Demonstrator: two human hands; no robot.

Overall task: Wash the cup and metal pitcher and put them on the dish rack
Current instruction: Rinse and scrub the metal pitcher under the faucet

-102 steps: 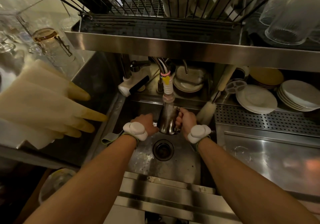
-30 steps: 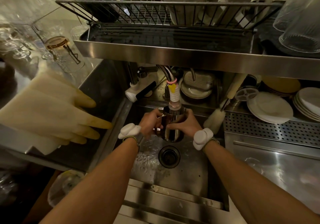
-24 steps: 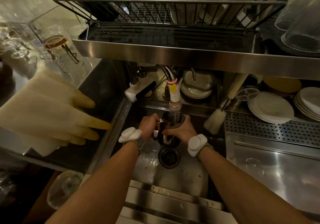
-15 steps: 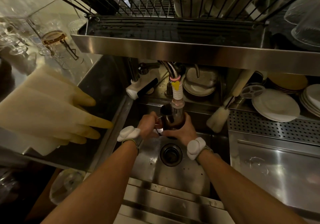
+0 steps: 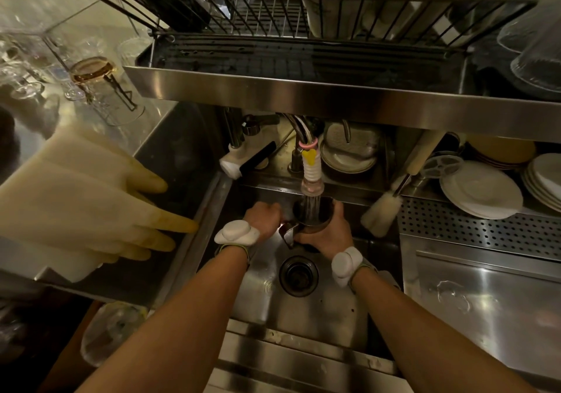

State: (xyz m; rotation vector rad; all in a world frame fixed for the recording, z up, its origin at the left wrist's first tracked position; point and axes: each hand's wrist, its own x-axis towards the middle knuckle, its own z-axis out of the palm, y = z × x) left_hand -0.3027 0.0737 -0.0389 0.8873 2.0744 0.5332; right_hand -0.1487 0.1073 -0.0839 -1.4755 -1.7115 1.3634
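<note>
pitcher point(image 5: 312, 221) upright under running tap point(image 5: 311, 177), over sink point(image 5: 318, 310) | R hand point(image 5: 326, 235) fingers wrapped round body | L hand point(image 5: 263, 218) fingers closed at handle side

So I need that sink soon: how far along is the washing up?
Partway, at best. In hand: the metal pitcher sits under the running tap, the right hand wrapped around its body and the left hand at its handle side. Left: carrying it up to the dish rack overhead. No cup shows in the sink; I cannot tell whether the cup is already racked.
</note>
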